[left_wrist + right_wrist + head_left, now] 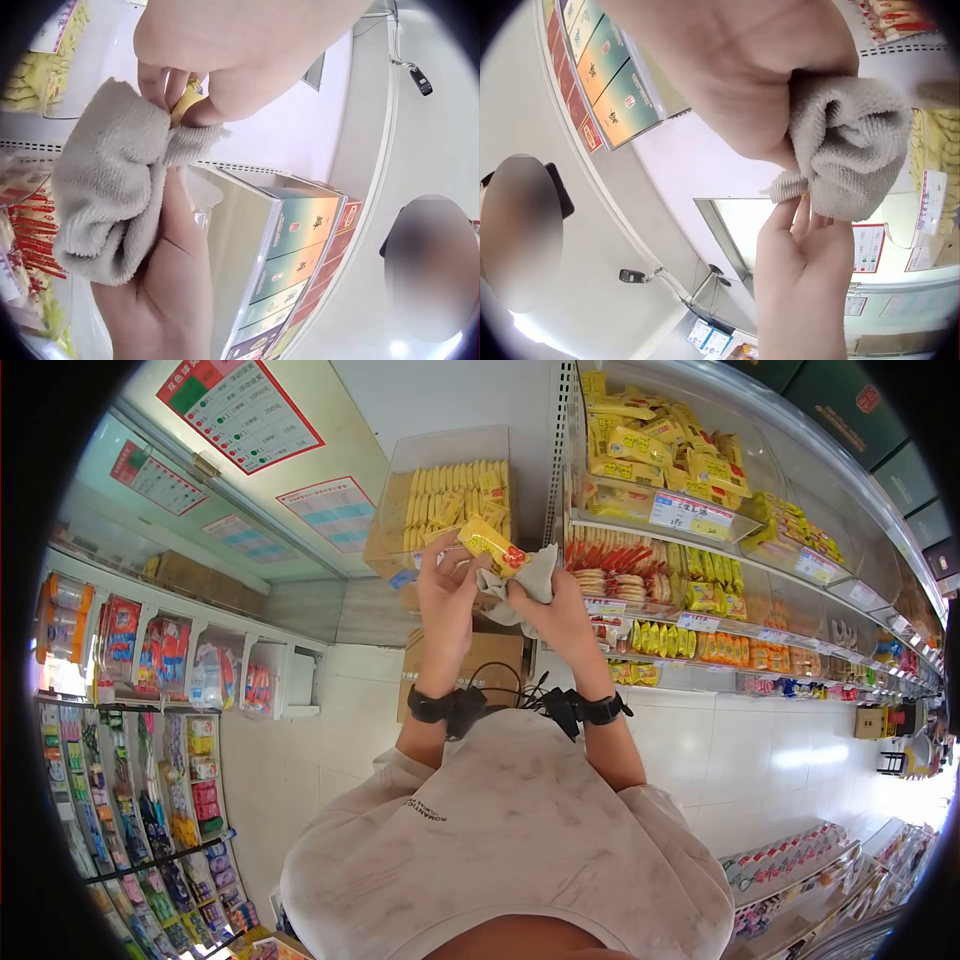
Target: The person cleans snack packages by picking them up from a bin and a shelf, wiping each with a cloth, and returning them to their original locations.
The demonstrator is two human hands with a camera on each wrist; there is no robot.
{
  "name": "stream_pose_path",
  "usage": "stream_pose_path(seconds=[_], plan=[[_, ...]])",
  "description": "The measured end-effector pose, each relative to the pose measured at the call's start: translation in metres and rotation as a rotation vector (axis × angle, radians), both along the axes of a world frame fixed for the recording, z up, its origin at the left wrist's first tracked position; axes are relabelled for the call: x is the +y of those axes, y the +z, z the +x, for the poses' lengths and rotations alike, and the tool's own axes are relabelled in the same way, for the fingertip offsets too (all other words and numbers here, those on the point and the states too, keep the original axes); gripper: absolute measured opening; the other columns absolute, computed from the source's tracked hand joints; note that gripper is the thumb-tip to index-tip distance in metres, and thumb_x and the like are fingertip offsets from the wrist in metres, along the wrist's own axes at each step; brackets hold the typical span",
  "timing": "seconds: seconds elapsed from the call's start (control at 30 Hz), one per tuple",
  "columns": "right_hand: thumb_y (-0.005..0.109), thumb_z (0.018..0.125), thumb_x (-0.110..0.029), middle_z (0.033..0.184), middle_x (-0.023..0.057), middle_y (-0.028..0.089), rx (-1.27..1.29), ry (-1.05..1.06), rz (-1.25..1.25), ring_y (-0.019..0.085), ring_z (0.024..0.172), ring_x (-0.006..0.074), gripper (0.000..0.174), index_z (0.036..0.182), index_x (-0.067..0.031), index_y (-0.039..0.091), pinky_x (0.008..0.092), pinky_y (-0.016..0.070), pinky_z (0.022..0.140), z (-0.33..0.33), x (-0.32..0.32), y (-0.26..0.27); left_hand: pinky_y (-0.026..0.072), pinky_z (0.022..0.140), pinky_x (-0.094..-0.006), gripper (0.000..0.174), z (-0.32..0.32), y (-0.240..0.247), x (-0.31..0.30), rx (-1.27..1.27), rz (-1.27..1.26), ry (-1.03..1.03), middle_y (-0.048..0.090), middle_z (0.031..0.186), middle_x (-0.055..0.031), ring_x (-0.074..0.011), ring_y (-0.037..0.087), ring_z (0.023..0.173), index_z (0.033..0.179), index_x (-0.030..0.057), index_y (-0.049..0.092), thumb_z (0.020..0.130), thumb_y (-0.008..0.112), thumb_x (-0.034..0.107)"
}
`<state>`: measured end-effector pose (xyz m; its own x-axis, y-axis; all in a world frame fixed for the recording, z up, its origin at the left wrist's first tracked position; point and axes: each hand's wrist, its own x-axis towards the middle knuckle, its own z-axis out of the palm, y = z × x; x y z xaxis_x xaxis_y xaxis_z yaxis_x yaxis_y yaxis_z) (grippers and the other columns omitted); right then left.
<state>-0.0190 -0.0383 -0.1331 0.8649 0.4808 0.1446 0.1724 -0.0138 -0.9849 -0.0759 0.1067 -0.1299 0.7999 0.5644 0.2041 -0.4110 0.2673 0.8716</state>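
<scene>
Pinching with my left hand (pixel 445 585), I hold one yellow snack packet (pixel 490 546) by its end at the upper middle of the frame, while my right hand (pixel 556 615) is bunched round one grey cloth (pixel 528 582) pressed against the packet's underside. By the look of it I am mid-wipe on the packet, and the next move calls for a firm pinch while the cloth slides along the wrapper without crumpling it. One packet, one cloth and two hands are at work; the yellow packets in the clear bin (pixel 445 450) just behind are too many to count.
</scene>
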Motion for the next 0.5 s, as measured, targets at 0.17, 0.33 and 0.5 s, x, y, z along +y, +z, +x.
stream_pose_path(seconds=[0.17, 0.33, 0.5], plan=[[0.069, 0.096, -0.02, 0.088, 0.0052, 0.07, -0.02, -0.206, 0.21, 0.061, 0.077, 0.0097, 0.026, 0.104, 0.0045, 0.066, 0.0284, 0.0505, 0.066, 0.001, -0.011, 0.014, 0.0522, 0.084, -0.0258, 0.055, -0.001, 0.014, 0.008, 0.017, 0.113, 0.191, 0.065, 0.107, -0.0074, -0.0131, 0.065, 0.098, 0.143, 0.0022, 0.044, 0.093, 0.066, -0.003], [0.062, 0.102, -0.02, 0.096, 0.0054, 0.07, -0.059, -0.227, 0.352, 0.06, 0.084, 0.0089, 0.027, 0.111, 0.0056, 0.064, 0.0267, 0.0495, 0.072, -0.009, -0.006, 0.041, 0.0534, 0.083, -0.0254, 0.054, -0.008, 0.034, -0.01, -0.012, 0.287, 0.043, 0.068, 0.112, -0.0082, -0.0135, 0.067, 0.097, 0.144, 0.0015, 0.046, 0.093, 0.064, -0.005], [0.065, 0.1, -0.019, 0.099, 0.0062, 0.072, -0.03, -0.184, 0.286, 0.062, 0.088, 0.0091, 0.027, 0.113, 0.005, 0.066, 0.0263, 0.0507, 0.076, -0.011, 0.003, 0.016, 0.0489, 0.083, -0.0236, 0.037, -0.004, 0.035, -0.026, 0.044, 0.431, 0.059, 0.069, 0.107, -0.0064, -0.0099, 0.061, 0.093, 0.127, -0.0028, 0.062, 0.09, 0.066, -0.006]])
